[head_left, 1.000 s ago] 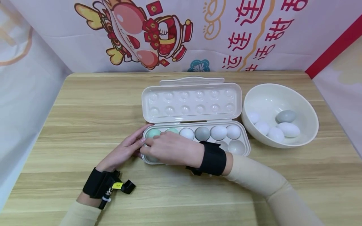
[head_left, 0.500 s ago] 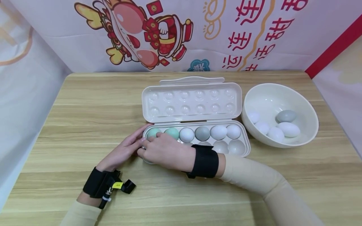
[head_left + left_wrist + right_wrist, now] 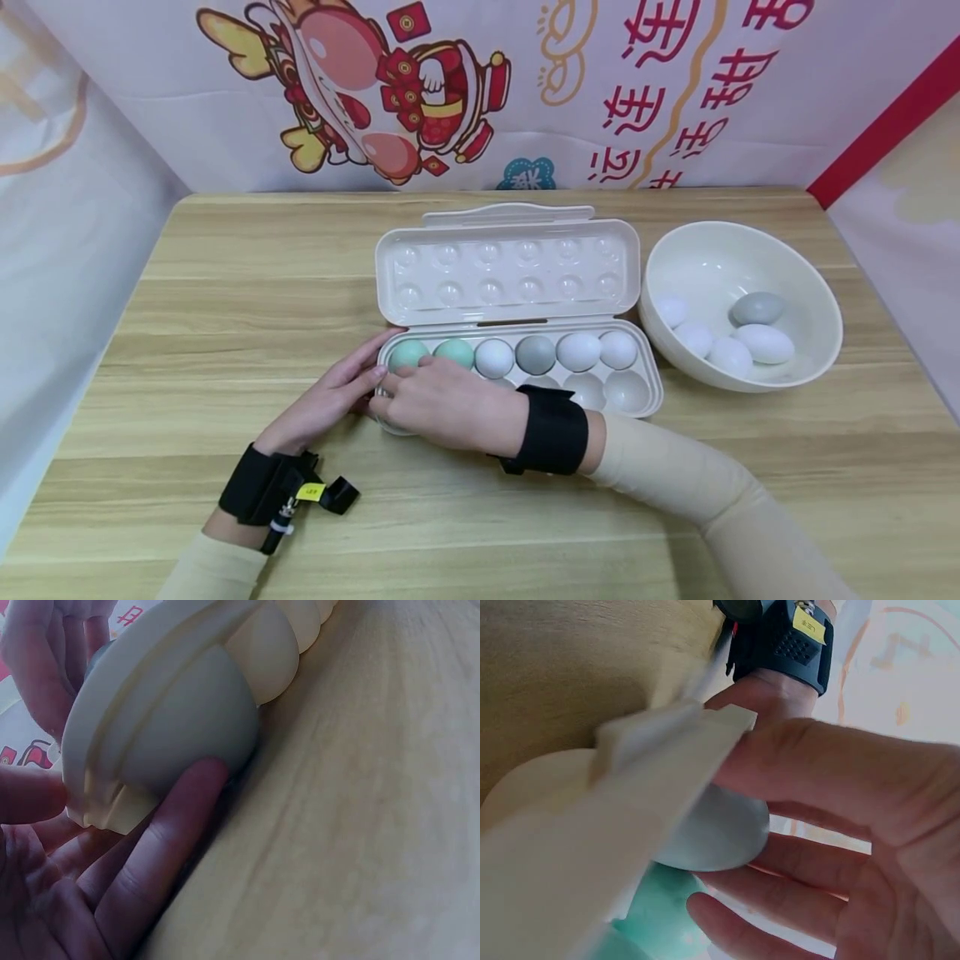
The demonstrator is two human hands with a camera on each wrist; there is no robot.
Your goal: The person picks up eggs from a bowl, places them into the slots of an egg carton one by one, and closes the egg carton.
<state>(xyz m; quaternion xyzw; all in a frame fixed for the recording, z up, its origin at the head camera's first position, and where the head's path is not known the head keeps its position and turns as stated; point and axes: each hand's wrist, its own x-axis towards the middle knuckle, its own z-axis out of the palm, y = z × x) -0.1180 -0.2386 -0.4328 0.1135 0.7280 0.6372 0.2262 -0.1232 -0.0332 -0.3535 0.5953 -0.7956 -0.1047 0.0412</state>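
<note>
A cream plastic egg box (image 3: 507, 325) lies with its lid up on the table. Its back row holds two green eggs (image 3: 453, 354), then white eggs (image 3: 494, 358) and a grey egg (image 3: 536, 355). My left hand (image 3: 333, 396) grips the box's left end; in the left wrist view a finger (image 3: 161, 855) lies along the cup's outside and the thumb is at the rim. My right hand (image 3: 446, 398) pinches a pale grey egg (image 3: 720, 832) at the front-left cup, with the thumb and fingertips around it. From above, the hand hides that egg. Front-row cups (image 3: 627, 392) on the right are bare.
A big cream bowl (image 3: 738, 250) stands right beside the egg box. It holds several white eggs (image 3: 763, 343) and one grey egg (image 3: 757, 308). A printed cloth (image 3: 585, 100) hangs behind the table's back edge.
My right hand has shifted slightly left and toward the front edge over the front-left cup, baring the two green eggs behind. The left hand has stayed at the box's end.
</note>
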